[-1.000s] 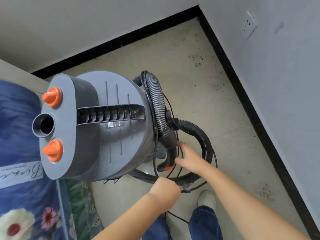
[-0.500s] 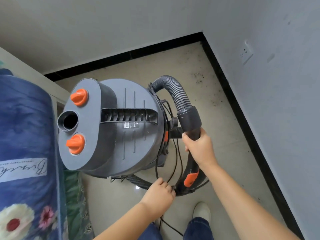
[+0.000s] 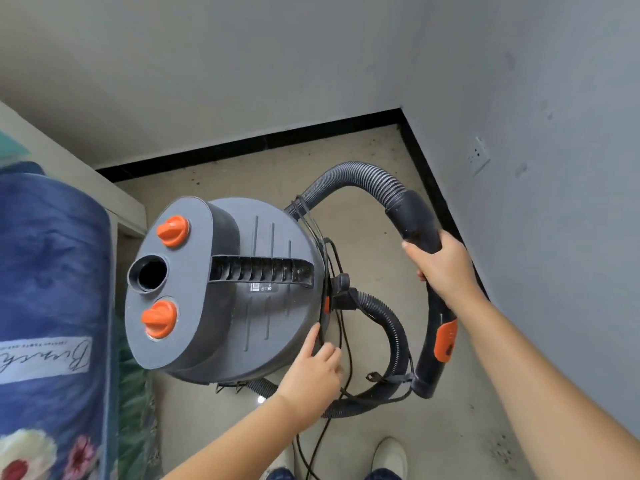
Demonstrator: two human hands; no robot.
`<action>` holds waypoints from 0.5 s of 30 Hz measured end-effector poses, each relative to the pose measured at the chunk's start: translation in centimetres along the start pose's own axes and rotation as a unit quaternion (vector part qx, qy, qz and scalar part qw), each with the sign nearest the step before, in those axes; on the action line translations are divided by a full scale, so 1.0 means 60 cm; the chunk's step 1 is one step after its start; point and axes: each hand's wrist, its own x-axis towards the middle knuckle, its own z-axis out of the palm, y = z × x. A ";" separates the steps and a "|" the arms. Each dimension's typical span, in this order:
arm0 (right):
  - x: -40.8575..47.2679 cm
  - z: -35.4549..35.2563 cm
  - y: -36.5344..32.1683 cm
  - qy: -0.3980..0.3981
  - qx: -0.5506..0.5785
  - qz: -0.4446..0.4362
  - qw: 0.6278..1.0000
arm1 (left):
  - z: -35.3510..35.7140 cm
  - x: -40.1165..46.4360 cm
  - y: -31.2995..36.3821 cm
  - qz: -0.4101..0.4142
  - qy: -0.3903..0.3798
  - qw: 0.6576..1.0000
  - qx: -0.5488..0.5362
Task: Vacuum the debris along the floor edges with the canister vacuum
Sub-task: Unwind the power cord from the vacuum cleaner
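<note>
Gripping one hose handle [image 3: 417, 220] with right hand [image 3: 446, 268], left hand [image 3: 311, 372] fingering one canister vacuum [image 3: 242, 306] rim, two orange knobs [image 3: 172, 230].

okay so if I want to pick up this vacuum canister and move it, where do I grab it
By the ribbed black handle set across the middle of the canister lid. It faces up, so reach down from above and curl fingers under the bar. Mind the hose and cord looped around its right side.

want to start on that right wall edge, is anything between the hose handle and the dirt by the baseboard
Nothing on the floor blocks it. The right hand grips the hose handle close to the black baseboard. But the hose loops around, strapped to the handle's lower end, and the power cord, by the left hand, hangs tangled with it.
</note>
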 end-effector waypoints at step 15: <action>-0.006 -0.040 -0.084 -0.070 0.010 -0.015 0.997 | -0.150 0.029 -0.210 -0.079 0.056 0.995 -0.037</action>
